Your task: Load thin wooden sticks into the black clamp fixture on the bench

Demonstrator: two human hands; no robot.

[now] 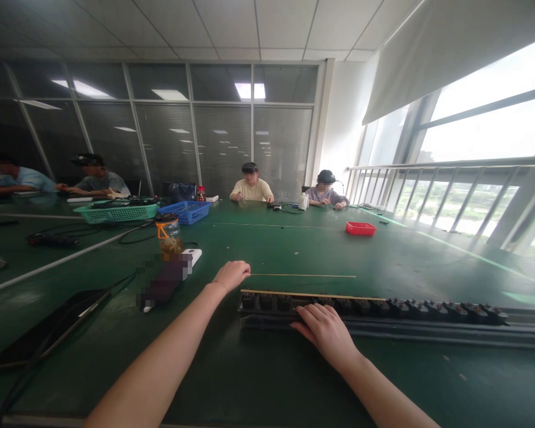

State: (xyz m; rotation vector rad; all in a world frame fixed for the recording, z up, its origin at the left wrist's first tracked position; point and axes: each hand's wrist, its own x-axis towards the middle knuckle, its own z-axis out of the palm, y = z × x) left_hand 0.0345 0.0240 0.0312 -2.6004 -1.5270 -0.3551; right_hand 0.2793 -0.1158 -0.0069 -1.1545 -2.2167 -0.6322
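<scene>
A long black rail [428,324] loaded with a row of small dark parts lies across the green table in front of me. My right hand [327,333] rests on its left portion, fingers lying flat over the parts. A thin wooden strip [312,295] runs along the rail's far edge. My left hand [232,274] is closed in a pinch on the left end of a thin stick [303,276] that lies on the table beyond the rail.
A dark tablet [49,333] and cable lie at the left, with a jar [168,233] and a white device behind. Green [116,213], blue [185,211] and red [360,228] baskets stand farther back. Several people sit at the far edge and left.
</scene>
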